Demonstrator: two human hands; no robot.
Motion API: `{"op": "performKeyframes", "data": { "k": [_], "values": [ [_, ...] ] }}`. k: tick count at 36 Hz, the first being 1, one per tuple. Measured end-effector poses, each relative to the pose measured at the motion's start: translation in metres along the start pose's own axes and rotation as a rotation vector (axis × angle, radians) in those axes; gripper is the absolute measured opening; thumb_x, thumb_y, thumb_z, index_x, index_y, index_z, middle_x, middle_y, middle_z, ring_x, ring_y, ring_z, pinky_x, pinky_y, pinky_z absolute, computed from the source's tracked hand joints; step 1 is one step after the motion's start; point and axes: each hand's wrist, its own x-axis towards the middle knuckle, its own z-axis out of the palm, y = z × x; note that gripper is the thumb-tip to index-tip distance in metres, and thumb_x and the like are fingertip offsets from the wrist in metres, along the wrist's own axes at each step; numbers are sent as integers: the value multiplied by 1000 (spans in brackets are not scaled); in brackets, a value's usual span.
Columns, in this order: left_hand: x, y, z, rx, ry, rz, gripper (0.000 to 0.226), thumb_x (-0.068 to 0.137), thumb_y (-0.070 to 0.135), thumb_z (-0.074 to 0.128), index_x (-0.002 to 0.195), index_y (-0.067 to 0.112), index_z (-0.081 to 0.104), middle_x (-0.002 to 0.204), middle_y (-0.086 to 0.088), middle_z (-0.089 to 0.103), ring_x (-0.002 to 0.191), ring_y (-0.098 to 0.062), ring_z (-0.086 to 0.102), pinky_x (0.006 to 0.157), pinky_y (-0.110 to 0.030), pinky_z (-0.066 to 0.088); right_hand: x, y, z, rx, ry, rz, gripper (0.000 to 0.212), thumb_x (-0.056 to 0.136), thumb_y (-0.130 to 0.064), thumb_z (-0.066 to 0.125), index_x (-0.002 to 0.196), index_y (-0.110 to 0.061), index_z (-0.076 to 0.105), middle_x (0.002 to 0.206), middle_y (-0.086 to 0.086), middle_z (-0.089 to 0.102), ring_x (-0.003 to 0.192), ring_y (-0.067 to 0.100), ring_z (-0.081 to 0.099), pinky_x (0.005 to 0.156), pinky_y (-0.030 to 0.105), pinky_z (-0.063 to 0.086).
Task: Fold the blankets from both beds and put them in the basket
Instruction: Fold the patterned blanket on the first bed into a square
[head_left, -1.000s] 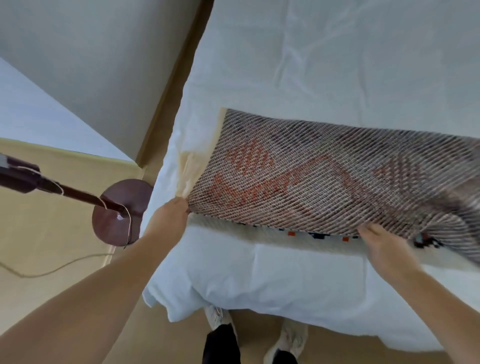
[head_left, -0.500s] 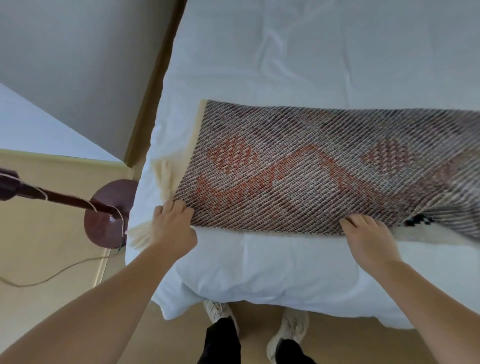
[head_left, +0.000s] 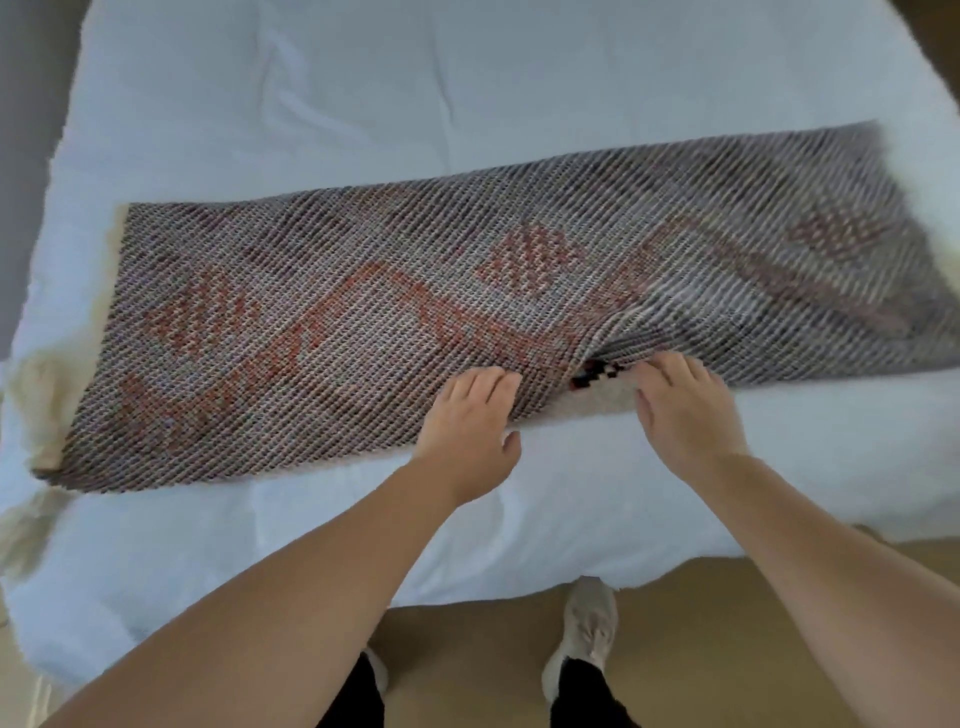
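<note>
The left hand lies flat, fingers straight and together, on the near edge of the blanket. Just right of it, the right hand curls its fingers round a puckered part of that edge. The folded blanket spans the bed from left to right, with bare sheet on its far and near sides.

The left arm and the right arm are bare all the way up. The legs wear black trousers. The shoes are pale beige.
</note>
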Motion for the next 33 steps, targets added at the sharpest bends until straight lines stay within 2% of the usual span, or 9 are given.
{"op": "performKeyframes", "data": {
  "k": [6, 14, 18, 20, 23, 25, 28, 30, 33],
  "values": [
    [38, 43, 11, 47, -45, -117, 69, 93, 12, 45, 151, 17, 8, 154, -2, 18, 143, -23, 14, 117, -35, 14, 15, 58, 9, -103, -108, -53, 42, 75, -12, 71, 115, -8, 60, 109, 14, 57, 97, 34, 55, 74, 42, 48],
    [47, 45, 12, -58, -114, -275, 63, 91, 2, 39, 150, 18, 23, 156, 3, 24, 139, -18, 31, 109, -34, 35, 31, 95, 15, 64, -97, -112, 20, 75, -2, 62, 94, -5, 68, 92, 12, 68, 88, 33, 65, 77, 40, 48],
    [35, 48, 14, -41, -165, -261, 65, 92, 0, 35, 151, 20, 19, 160, 6, 14, 146, -13, 13, 117, -30, 19, 0, 114, 13, 58, -104, -179, 19, 60, 7, 68, 76, -4, 67, 72, 12, 67, 68, 33, 65, 64, 40, 53],
    [32, 51, 15, 6, -235, -229, 62, 95, 6, 31, 153, 20, 14, 161, 5, 7, 148, -12, 4, 120, -29, 9, -11, 120, 16, 9, -132, -248, 18, 64, 1, 69, 81, -6, 70, 84, 12, 71, 78, 33, 67, 71, 42, 54],
    [31, 53, 15, 40, -215, -134, 58, 96, 27, 19, 153, 18, 13, 162, 0, 2, 148, -13, -3, 119, -28, -5, -11, 125, 19, 0, -124, -356, 26, 85, -35, 62, 96, -14, 73, 113, 11, 68, 103, 31, 64, 90, 46, 50],
    [37, 57, 14, 11, -162, -117, 64, 91, 36, 8, 153, 17, 11, 162, -2, -3, 148, -14, -8, 118, -30, -9, -4, 122, 17, 62, -210, -336, 52, 94, -49, 34, 120, -15, 65, 136, 13, 55, 126, 32, 51, 106, 48, 38],
    [56, 68, 17, 3, -134, -173, 60, 99, 39, 12, 153, 14, 4, 161, -5, -10, 147, -18, -12, 119, -34, -9, 8, 119, 17, 108, -348, -222, 79, 88, -57, -7, 153, -18, 16, 161, 8, 5, 149, 27, 3, 119, 44, 4],
    [72, 79, 22, 4, -143, -194, 59, 102, 38, 18, 153, 13, 0, 161, -6, -12, 147, -20, -13, 119, -37, -9, 15, 120, 22, 84, -384, -189, 81, 83, -56, -16, 154, -19, -1, 161, 5, -9, 148, 25, -11, 119, 44, -5],
    [94, 98, 32, 20, -137, -200, 63, 101, 43, 17, 152, 14, -5, 160, -7, -14, 147, -22, -16, 119, -42, -8, 23, 132, 29, 28, -404, -184, 80, 86, -61, -13, 153, -18, -6, 161, 5, -14, 147, 25, -14, 119, 47, -7]
  ]
}}
